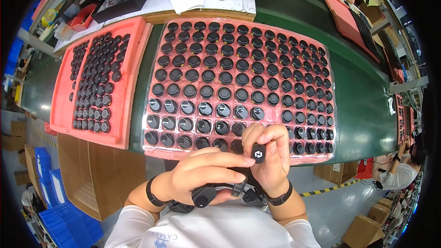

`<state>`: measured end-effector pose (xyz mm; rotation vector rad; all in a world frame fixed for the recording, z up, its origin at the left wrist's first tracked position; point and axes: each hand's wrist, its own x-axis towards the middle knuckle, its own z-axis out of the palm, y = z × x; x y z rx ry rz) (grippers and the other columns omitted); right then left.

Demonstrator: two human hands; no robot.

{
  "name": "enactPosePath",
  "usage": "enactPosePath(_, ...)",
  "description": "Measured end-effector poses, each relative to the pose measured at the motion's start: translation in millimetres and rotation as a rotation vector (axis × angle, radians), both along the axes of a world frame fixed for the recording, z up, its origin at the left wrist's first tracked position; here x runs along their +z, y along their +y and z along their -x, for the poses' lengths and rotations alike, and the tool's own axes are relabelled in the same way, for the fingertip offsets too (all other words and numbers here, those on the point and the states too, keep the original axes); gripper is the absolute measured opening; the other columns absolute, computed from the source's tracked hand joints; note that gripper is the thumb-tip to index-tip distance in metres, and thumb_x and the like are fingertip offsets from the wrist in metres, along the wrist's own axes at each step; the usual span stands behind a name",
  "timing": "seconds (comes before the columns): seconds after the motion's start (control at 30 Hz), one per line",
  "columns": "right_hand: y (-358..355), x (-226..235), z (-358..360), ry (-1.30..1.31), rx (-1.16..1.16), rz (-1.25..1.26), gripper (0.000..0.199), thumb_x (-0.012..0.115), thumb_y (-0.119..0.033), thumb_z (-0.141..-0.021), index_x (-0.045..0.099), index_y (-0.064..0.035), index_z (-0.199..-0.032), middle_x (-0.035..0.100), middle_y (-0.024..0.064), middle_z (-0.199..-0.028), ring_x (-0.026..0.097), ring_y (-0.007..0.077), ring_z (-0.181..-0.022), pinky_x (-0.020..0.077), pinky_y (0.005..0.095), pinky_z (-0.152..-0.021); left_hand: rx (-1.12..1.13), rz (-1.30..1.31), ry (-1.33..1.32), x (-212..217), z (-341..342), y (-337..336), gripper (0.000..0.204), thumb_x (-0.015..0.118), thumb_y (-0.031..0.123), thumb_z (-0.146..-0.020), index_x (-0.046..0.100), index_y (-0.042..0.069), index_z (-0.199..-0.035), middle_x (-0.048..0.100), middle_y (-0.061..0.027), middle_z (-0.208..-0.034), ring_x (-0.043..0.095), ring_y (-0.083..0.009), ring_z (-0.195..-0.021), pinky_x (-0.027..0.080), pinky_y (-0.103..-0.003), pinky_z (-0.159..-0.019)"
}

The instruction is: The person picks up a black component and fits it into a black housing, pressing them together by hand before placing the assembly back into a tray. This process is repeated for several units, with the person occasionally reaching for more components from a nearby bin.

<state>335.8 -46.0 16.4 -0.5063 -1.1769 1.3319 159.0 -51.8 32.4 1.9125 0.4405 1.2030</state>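
While both sets of fingertips are pinching it, the small black rounded-rectangular plastic module with a white mark [258,153] is sitting up between the hands, just in front of the near edge of the big pink foam tray [239,22]. The right hand [271,163] is curling tight round its back and sides; the left hand [202,174] is closing thumb and forefinger on its left edge, lower fingers also cradling a black round knob-like piece [203,196]. The module is looking light, rigid and smooth, probably a bit slippery, so gripping by the side edges seems safest, keeping off the marked face. The right hand is covering the module's back and underside. More dark parts [251,196] below the hands are too jumbled to identify. The tray's rows of black round caps [224,93] under clear film are partly blocked by the knuckles.
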Motion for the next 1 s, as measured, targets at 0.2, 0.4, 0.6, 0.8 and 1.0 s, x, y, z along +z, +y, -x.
enactPosePath(0.2,-2,-5,4,0.04,0.018,-0.035,0.02,0.038,-0.027,-0.102,0.04,-0.0074,-0.104,0.049,0.0092,-0.076,0.042,0.0149,-0.068,0.0368,0.0289,-0.066,0.019,-0.035,0.087,-2,-4,-2,0.042,0.075,0.007,-0.071,0.058,0.007,-0.109,0.06,-0.021,-0.123,0.065,-0.0266,-0.073,0.049,-0.031,-0.056)
enactPosePath(0.4,-1,-2,6,0.12,0.028,-0.037,0.018,0.037,-0.025,-0.102,0.039,-0.0077,-0.107,0.049,0.0096,-0.079,0.043,0.0137,-0.069,0.0374,0.0272,-0.065,0.063,-0.207,0.189,-12,-11,-1,0.037,0.073,0.011,-0.072,0.059,0.005,-0.107,0.06,-0.0146,-0.126,0.053,-0.0172,-0.059,0.041,-0.026,-0.045)
enactPosePath(0.6,-1,4,3,0.115,-0.014,0.102,0.018,0.035,-0.03,-0.102,0.038,-0.0122,-0.101,0.046,0.0064,-0.066,0.037,0.0159,-0.065,0.0344,0.0322,-0.067,-0.02,-0.216,0.273,-8,-13,-4,0.033,0.07,0.012,-0.073,0.062,0.005,-0.105,0.06,-0.0108,-0.127,0.047,-0.0122,-0.055,0.039,-0.024,-0.043)
enactPosePath(0.8,1,3,1,0.143,0.007,0.145,0.018,0.036,-0.03,-0.102,0.038,-0.012,-0.101,0.046,0.0061,-0.065,0.037,0.0158,-0.064,0.0342,0.0323,-0.067,-0.036,-0.241,0.279,-2,-10,0,0.038,0.072,0.013,-0.071,0.059,0.005,-0.106,0.06,-0.0164,-0.124,0.052,-0.0151,-0.056,0.043,-0.026,-0.044)
enactPosePath(1.0,-1,2,5,0.088,-0.043,0.109,0.021,0.036,-0.033,-0.102,0.038,-0.012,-0.101,0.045,0.0056,-0.066,0.037,0.0154,-0.064,0.0336,0.0321,-0.067,0.039,-0.21,0.286,-8,-10,0,0.046,0.074,0.014,-0.07,0.055,0.006,-0.111,0.06,-0.0205,-0.123,0.057,-0.0192,-0.059,0.045,-0.027,-0.045)
